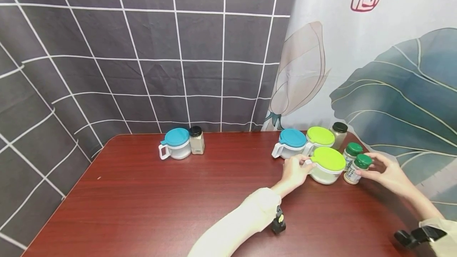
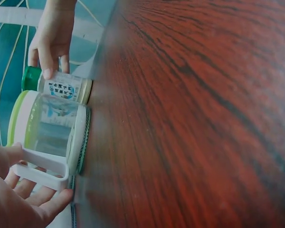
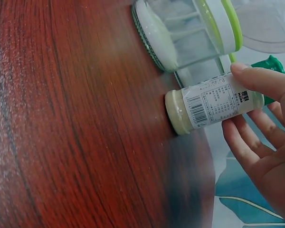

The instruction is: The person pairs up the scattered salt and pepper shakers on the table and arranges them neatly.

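Observation:
My left hand holds the white handle of the front glass seasoning jar with a lime-green lid. In the left wrist view, the thumb lies at the handle's top and the fingers pass behind it. Just right of that jar, my right hand pinches a green-capped spice bottle between thumb and fingers. Its printed label and pale contents show in the right wrist view, where the bottle stands upright on the table. A second green-capped bottle is close behind it, partly hidden.
Behind the hands stand a blue-lidded jar, another green-lidded jar and a black-capped bottle. Farther left on the reddish-brown table are a blue-lidded jar and a black-capped bottle. A grid-patterned curtain hangs along the back edge.

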Demonstrator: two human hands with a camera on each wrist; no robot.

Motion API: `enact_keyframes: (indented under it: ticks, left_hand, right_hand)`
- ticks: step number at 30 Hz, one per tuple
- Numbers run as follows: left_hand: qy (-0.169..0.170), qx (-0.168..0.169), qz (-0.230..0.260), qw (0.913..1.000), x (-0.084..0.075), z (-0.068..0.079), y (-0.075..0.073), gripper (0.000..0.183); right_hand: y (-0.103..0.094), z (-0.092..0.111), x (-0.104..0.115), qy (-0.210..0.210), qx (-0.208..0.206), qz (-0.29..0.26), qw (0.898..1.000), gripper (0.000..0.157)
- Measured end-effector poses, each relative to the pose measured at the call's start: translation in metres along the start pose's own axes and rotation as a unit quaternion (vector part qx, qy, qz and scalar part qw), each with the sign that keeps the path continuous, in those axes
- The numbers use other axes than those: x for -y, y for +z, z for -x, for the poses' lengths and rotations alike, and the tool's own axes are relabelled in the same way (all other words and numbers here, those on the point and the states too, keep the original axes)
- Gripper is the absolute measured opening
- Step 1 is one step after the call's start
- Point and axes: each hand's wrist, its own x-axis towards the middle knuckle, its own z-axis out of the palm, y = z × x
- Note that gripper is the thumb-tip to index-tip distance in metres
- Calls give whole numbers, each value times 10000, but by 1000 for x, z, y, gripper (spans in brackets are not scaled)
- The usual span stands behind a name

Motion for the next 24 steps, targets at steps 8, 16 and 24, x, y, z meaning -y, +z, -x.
enact_keyframes:
  ticks: [8, 16, 24]
  left_hand:
    - [-106, -73, 80, 9999, -1, 1, 2, 18]
    - [-359, -97, 120, 9992, -3, 2, 3, 15]
    - [-373, -200, 52, 9991, -4, 5, 3, 11]
  right_hand:
    - [-1, 0, 1, 174, -58, 179, 9997, 40]
    - [-1, -1, 4, 219, -95, 283, 9993, 39]
    - [3, -3, 7, 88, -172, 286, 9994, 40]
